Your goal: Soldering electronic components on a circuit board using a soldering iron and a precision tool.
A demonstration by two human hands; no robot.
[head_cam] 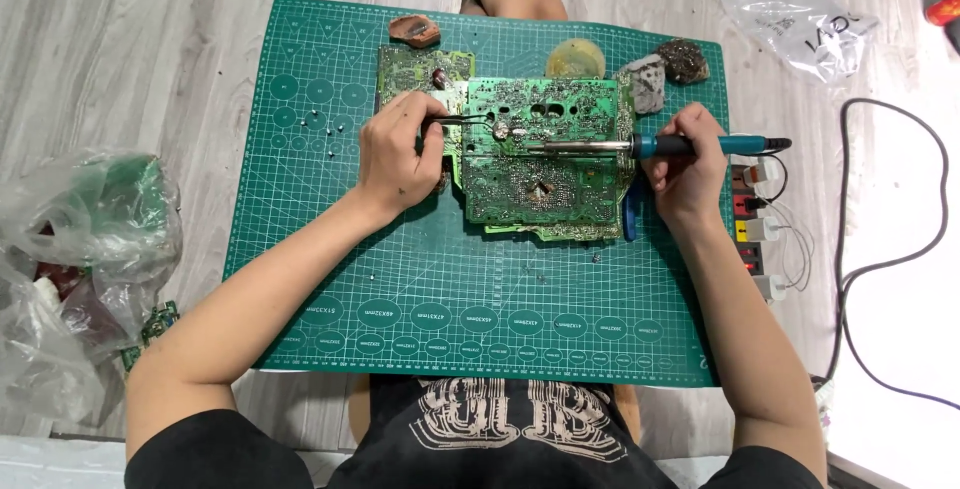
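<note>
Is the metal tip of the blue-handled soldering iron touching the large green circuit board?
Cannot tell. In the head view the blue-handled soldering iron in the right hand lies over the large green circuit board, but looking straight down hides any gap.

Pale grey wood-plank floor (120, 49), bright light

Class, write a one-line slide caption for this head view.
Left hand holds tweezers, right hand a soldering iron, over a circuit board.

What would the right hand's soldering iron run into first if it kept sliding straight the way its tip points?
Probably the tweezers' tip held by the left hand. The right hand aims the soldering iron leftward across the circuit board; height is hard to judge.
</note>
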